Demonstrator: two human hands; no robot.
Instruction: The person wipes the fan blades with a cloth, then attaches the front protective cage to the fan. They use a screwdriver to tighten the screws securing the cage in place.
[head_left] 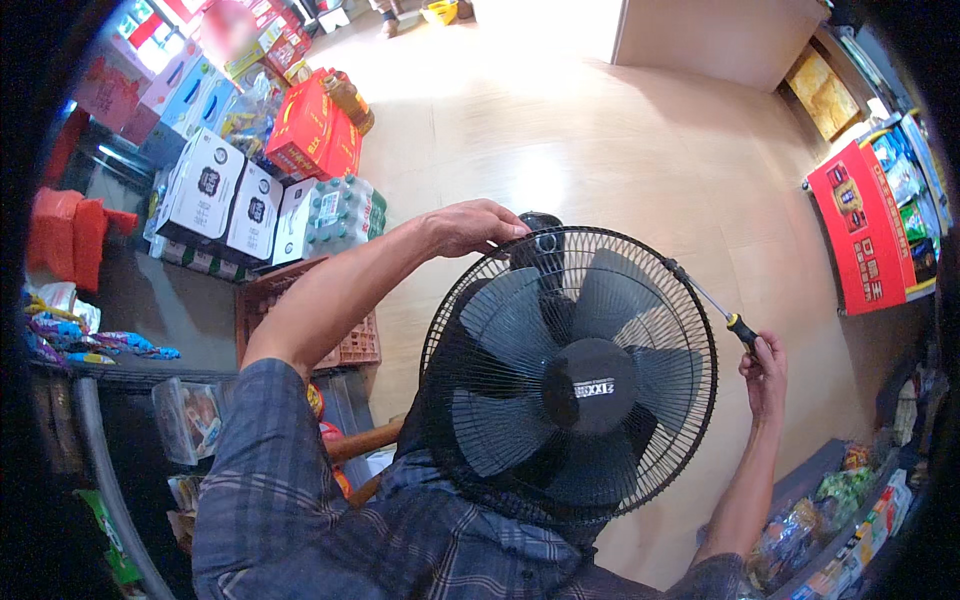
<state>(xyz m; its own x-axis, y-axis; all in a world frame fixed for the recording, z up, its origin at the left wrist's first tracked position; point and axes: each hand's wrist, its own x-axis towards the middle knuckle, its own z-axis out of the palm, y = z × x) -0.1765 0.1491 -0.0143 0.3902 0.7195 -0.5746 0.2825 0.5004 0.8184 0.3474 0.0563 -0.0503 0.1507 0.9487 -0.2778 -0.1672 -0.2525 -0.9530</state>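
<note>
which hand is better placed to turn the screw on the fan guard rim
Right. The right hand holds the screwdriver, its tip at the fan guard rim. The left hand grips the guard's top edge.

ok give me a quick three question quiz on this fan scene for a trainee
1. True or false: the right hand holds a screwdriver whose tip is at the rim of the fan guard.
2. Where does the left hand rest?
A. on the guard's top edge
B. on the brown crate
C. on a white carton
3. What colour are the fan blades?

Key
1. True
2. A
3. Dark grey
</note>
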